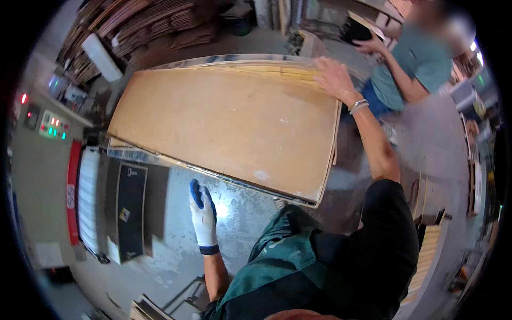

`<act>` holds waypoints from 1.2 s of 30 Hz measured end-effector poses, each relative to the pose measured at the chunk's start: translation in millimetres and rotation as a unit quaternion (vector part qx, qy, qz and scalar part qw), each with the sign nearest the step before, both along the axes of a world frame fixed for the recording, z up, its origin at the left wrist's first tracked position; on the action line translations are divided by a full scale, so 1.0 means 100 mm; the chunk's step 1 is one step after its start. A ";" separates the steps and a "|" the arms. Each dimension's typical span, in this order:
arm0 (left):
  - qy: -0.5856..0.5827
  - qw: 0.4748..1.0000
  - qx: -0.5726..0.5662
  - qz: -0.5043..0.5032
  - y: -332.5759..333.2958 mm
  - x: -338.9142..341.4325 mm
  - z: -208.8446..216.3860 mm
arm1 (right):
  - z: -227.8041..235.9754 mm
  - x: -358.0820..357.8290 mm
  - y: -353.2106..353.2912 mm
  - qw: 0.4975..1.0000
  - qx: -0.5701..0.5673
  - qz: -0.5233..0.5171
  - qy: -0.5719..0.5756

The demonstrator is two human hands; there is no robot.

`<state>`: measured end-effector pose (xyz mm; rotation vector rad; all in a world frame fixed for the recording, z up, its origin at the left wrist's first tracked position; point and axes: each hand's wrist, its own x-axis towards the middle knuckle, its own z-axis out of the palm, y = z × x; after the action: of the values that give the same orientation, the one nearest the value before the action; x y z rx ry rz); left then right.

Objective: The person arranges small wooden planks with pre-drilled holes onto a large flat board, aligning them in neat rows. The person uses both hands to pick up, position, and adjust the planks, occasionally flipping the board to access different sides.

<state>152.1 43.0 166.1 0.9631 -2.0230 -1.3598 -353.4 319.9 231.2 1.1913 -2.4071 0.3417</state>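
Observation:
A large tan rectangular board (229, 125) lies on top of a stack of boards (277, 73) in front of me, turned at an angle to those beneath. My right hand (333, 79), bare with bracelets at the wrist, reaches to the far right corner of the stack. Its fingers stretch leftward over the edge, and whether they press on the top board is hard to make out. My left hand (204, 217) wears a white glove with blue fingers. It hangs below the board's near edge, apart from it, with fingers extended and nothing in them.
A co-worker (410, 69) stands at the far right holding a dark object (356, 31). To the left is a machine with a lit button panel (54, 125), a red strip (73, 192) and white rollers (88, 194). Stacked brown sheets (160, 26) fill the back left.

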 end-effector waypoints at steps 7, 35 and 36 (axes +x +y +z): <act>-0.196 0.791 -0.474 -0.334 -0.78 -0.81 0.31 | -1.11 1.11 0.55 0.844 -0.084 -0.296 -0.439; 0.128 0.754 -0.106 -0.636 1.41 -1.48 0.86 | -0.88 3.76 1.78 0.602 -0.662 -0.263 -0.362; 0.138 0.701 -0.078 -0.695 1.73 -1.51 0.73 | -0.80 4.25 2.07 0.551 -0.691 -0.323 -0.339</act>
<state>1.3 216.5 238.7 -1.1556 -2.4877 -1.6792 71.8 526.9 151.5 -0.6691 -1.7276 2.1233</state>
